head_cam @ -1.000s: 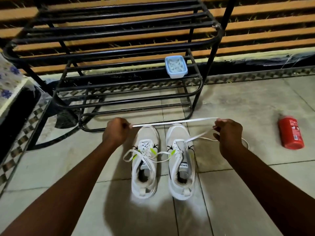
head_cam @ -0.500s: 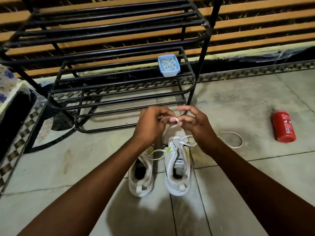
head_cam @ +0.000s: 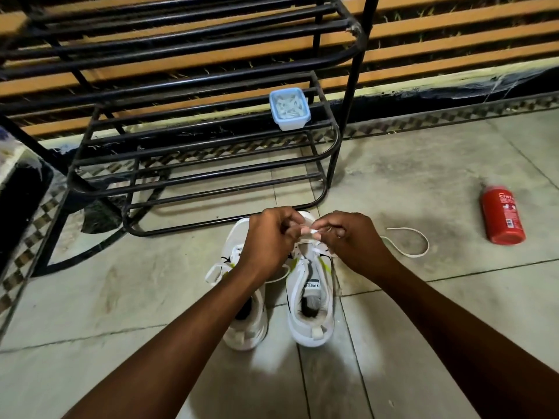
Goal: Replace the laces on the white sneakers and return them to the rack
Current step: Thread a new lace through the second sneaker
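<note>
Two white sneakers stand side by side on the tiled floor, toes toward the rack: the left sneaker (head_cam: pixel 246 328) partly under my left forearm, the right sneaker (head_cam: pixel 311 297) in full view. My left hand (head_cam: pixel 269 240) and my right hand (head_cam: pixel 354 240) meet above the right sneaker's toe, both pinching a flat white lace (head_cam: pixel 313 232) between their fingertips. The lace's free end loops on the floor (head_cam: pixel 408 243) to the right. A looser lace hangs from the left sneaker. The black metal shoe rack (head_cam: pixel 211 164) stands just behind the shoes.
A small pale blue tub (head_cam: pixel 289 108) with white laces inside sits on the rack's middle shelf at its right end. A red spray can (head_cam: pixel 502 214) lies on the floor to the right. A wooden slatted wall runs behind the rack.
One second ago my hands held the lace stretched wide apart over the shoes. They have come together above the right sneaker, and the lace's tail has dropped into a loop on the floor.
</note>
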Demonstrator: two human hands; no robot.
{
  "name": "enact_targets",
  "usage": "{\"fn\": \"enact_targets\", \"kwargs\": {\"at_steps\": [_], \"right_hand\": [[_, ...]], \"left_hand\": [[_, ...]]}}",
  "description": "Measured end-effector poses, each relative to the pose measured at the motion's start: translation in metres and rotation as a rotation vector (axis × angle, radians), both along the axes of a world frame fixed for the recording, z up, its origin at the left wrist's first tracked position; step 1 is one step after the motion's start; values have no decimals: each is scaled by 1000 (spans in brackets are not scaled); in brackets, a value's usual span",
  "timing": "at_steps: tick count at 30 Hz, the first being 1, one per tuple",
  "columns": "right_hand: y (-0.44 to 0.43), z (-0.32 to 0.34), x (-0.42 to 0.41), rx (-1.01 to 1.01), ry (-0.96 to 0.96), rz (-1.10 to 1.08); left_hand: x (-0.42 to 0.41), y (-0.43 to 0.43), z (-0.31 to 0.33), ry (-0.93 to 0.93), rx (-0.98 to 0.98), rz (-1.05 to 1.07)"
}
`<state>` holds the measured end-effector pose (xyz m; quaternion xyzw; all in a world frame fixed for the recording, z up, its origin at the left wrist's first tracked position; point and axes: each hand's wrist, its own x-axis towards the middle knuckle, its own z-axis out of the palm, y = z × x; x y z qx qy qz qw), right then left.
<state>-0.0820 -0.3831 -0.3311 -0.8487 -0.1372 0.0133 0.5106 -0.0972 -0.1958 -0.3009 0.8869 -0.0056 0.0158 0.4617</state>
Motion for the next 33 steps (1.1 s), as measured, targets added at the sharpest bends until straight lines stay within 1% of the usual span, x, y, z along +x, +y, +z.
{"fn": "enact_targets", "kwargs": {"at_steps": [3,5,6,9,11,13,15,19,22,24,27,33], "right_hand": [[2,-12,2,-75,-21,-83],[2,-17,3,-103,8,-139],[3,-18,1,-113,34,-152],[11,-26,-1,-112,94,-154],[17,-33,-1,-98,110,-145],[23,-39,-3,-105,93,-129],[28,-46,-3,-144,71,-117],[36,-59,5,-252,154,-127],[42,-63,9,-372,62,-94],[45,-62,8,-423,-32,-93],[49,-65,6,-417,-67,-80],[55,-63,3,-392,22,-135]], "left_hand": [[-9,-1,0,163,68,-21],[-18,-1,-3,282,174,-120],[-22,-1,-6,311,237,-175],[-31,-4,-18,331,441,-252],[-32,-7,-26,289,490,-215],[-33,-7,-29,264,474,-176],[-32,-5,-29,288,447,-164],[-31,4,-31,335,360,-134],[-30,9,-34,358,302,-96],[-31,10,-35,339,276,-120],[-32,10,-37,306,252,-161],[-31,10,-32,342,215,-182]]}}
